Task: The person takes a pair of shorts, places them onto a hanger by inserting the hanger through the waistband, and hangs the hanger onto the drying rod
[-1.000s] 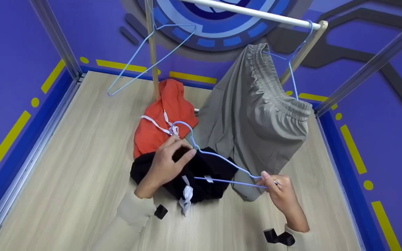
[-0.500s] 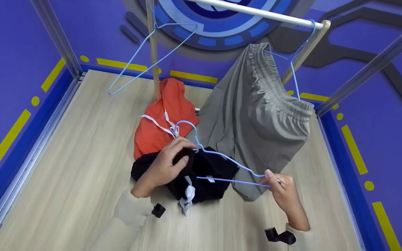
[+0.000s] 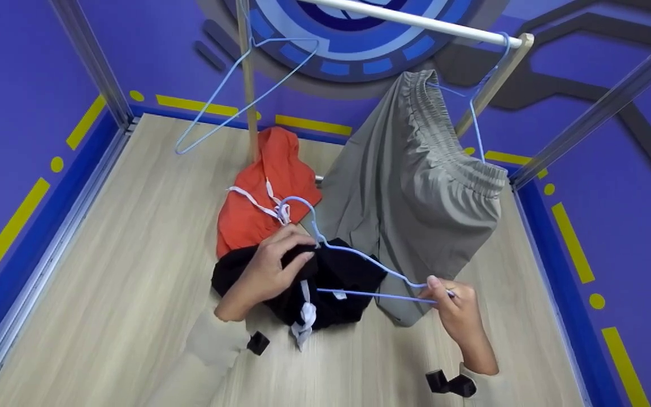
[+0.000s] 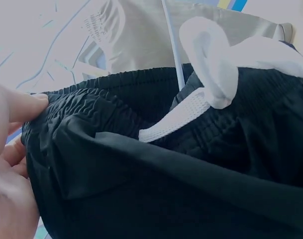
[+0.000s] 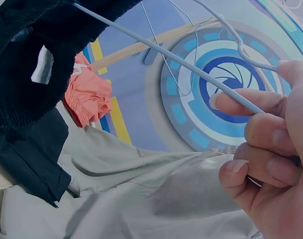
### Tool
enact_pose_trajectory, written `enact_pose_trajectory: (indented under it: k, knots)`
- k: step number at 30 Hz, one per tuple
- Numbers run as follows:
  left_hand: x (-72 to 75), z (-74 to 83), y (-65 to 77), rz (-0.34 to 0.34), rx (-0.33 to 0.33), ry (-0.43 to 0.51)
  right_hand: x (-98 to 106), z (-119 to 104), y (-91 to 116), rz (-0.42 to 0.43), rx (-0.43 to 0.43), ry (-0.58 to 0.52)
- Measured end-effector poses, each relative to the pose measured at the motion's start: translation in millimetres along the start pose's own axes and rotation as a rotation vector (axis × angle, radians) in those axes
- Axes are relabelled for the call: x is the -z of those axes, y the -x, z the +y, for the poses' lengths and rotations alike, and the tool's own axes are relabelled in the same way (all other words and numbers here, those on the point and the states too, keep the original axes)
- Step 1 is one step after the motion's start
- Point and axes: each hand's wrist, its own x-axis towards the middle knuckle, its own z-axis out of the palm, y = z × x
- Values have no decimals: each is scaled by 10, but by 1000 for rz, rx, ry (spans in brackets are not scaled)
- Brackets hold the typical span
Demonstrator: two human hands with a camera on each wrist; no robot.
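Note:
With the thumb and fingers of my left hand (image 3: 266,268) I pinch the waistband of black shorts (image 3: 354,268). In the left wrist view, the gathered waistband of the shorts (image 4: 116,169) stands open, with a white drawstring (image 4: 176,117) at its front. My right hand (image 3: 460,314) grips one end of a light blue hanger (image 3: 314,217). Its other end reaches inside the waistband, where the black cloth hides it, and its hook points up and left. In the right wrist view, the hanger's lower bar (image 5: 166,53) runs from my fingers into the black opening.
Grey trousers (image 3: 416,186) hang on a hanger at the right of a rack with a white rail (image 3: 416,21). A bare blue hanger (image 3: 212,102) hangs at its left. Orange shorts (image 3: 266,169) lie on the wood-patterned floor (image 3: 122,254) behind the black ones.
My left hand has sunk slightly with the waistband, its fingertips shifting beside the hanger's neck. The hanger moved a little right, then partly back. My right hand keeps its grip.

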Motion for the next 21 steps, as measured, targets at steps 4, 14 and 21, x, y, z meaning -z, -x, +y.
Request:
enact_pose_trajectory:
  k: [4,14,21]
  knots:
    - [-1,18,0,32,-2,23,-2,19,-13,21,18,-64]
    - [11,12,1,89,1,19,-94,173,-14,-27,-26,-369]
    - [59,53,-32,103,-20,17,-255,251,2,-96,-77,-490]
